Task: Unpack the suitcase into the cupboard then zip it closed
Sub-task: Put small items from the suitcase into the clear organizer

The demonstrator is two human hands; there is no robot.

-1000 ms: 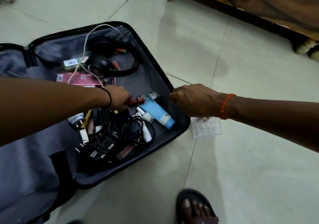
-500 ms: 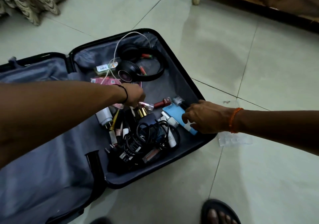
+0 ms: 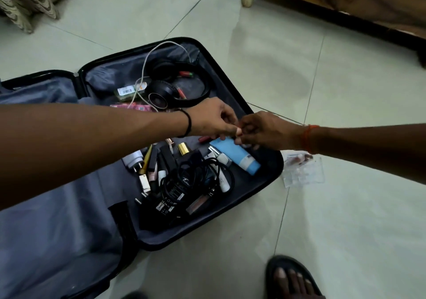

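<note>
Meeting, hands (image 3: 237, 130) (perhaps pinching) over suitcase (image 3: 258, 183).

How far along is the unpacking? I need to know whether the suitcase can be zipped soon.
Not soon. Done: the suitcase lies open on the floor. In hand: the left hand and right hand meet over it, pinching something too small to identify. Left: headphones, blue tube, adapter, cosmetics and chargers remain inside; the cupboard is not in view, and zipping has not begun.

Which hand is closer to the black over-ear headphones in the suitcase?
Left. The left hand is just below the black over-ear headphones; the right hand sits farther off, over the suitcase's right edge.
</note>
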